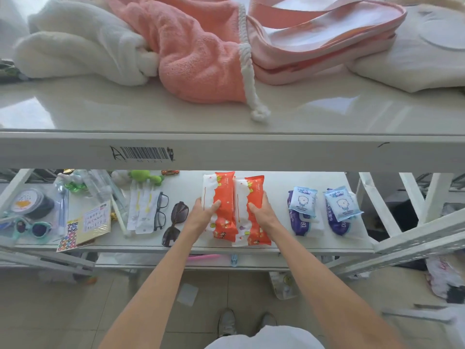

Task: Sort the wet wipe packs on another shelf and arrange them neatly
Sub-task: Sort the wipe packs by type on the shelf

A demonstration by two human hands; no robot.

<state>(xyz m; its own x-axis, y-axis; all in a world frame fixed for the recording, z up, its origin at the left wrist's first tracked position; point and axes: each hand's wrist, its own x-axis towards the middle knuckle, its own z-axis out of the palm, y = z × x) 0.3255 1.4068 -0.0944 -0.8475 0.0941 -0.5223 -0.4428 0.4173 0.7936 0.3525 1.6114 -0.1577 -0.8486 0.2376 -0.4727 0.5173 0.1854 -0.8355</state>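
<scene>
The left orange pack [224, 187] was gripped by the left hand [205, 212] and the right orange pack [254, 190] by the right hand [261, 211]. Both were laid touching, reaching the shelf's [279, 197] front edge.

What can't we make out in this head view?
All head view:
- Rear of the lower shelf: hidden behind the upper shelf's front beam.
- Most of the purple packs: covered by the small blue packs, whose print is too small to read.
- The grip under the orange packs: hidden by the left hand and right hand themselves.
</scene>
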